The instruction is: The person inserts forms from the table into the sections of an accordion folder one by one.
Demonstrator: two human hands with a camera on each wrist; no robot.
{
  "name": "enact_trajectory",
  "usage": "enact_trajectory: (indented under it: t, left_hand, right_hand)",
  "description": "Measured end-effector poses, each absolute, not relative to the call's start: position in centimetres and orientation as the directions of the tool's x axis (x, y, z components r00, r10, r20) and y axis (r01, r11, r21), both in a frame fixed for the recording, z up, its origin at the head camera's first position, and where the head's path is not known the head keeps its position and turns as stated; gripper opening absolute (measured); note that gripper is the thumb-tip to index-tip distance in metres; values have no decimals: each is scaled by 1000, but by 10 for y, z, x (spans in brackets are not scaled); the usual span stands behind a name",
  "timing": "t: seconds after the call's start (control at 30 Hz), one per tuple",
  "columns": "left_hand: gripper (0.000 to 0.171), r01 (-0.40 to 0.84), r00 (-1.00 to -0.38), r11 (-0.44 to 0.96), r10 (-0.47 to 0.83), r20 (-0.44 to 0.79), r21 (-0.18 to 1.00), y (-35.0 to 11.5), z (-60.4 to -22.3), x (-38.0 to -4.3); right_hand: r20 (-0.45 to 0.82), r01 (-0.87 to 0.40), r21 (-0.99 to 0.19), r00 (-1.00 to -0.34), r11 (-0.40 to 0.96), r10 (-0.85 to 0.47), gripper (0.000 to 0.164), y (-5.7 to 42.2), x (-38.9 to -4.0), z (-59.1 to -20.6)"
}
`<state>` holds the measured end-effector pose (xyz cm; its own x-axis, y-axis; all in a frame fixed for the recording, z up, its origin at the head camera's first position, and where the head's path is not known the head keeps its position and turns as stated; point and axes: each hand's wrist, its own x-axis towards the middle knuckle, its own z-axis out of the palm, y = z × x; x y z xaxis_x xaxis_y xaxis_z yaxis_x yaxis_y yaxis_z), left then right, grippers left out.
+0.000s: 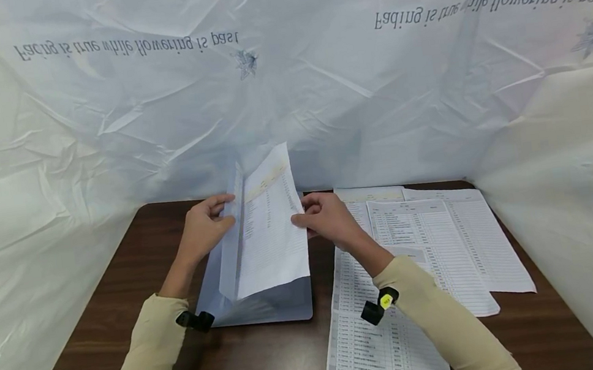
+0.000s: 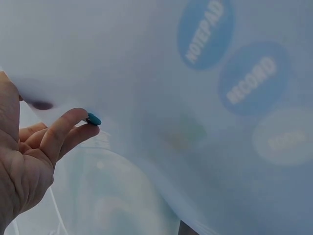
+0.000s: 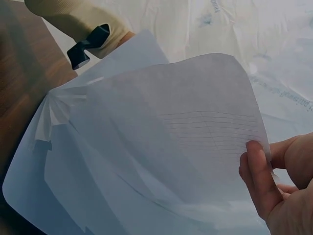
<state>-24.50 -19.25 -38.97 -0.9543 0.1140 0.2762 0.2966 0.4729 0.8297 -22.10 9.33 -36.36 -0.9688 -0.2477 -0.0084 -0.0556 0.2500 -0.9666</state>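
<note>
A pale blue plastic folder (image 1: 267,307) lies open on the dark wooden table (image 1: 122,305), with its clear sleeves fanned upward. My left hand (image 1: 204,224) pinches the edge of a raised translucent sleeve (image 2: 195,98) between thumb and fingers (image 2: 63,129). A printed sheet (image 1: 271,231) stands tilted inside the opened folder. My right hand (image 1: 325,218) pinches this sheet's right edge. In the right wrist view the thumb (image 3: 259,176) lies on the sheet (image 3: 195,132), and the folder's sleeves (image 3: 73,196) spread below it.
Several printed sheets (image 1: 431,242) lie overlapped on the table to the right of the folder, one under my right forearm. Crinkled white plastic sheeting (image 1: 317,83) walls in the table at the back and on both sides.
</note>
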Motion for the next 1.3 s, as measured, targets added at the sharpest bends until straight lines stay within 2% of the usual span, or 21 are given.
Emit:
enact_trajectory:
  t: [0.27, 0.53, 0.97, 1.3]
  left_hand:
    - [46, 301, -953, 471, 120, 278, 829, -193, -391, -245]
    - [47, 319, -947, 478, 123, 297, 818, -193, -391, -244]
    - [49, 316, -949, 462, 150, 278, 829, -196, -391, -246]
    - [55, 278, -960, 472, 178, 218, 837, -198, -388, -242]
  right_hand:
    - [10, -87, -957, -963, 276, -269, 25, 79, -222, -370]
    - [-1, -73, -965, -960, 252, -281, 33, 69, -225, -377]
    - [-28, -56, -956, -959, 288, -281, 36, 59, -226, -384]
    - [-31, -52, -959, -958, 279, -285, 37, 57, -228, -385]
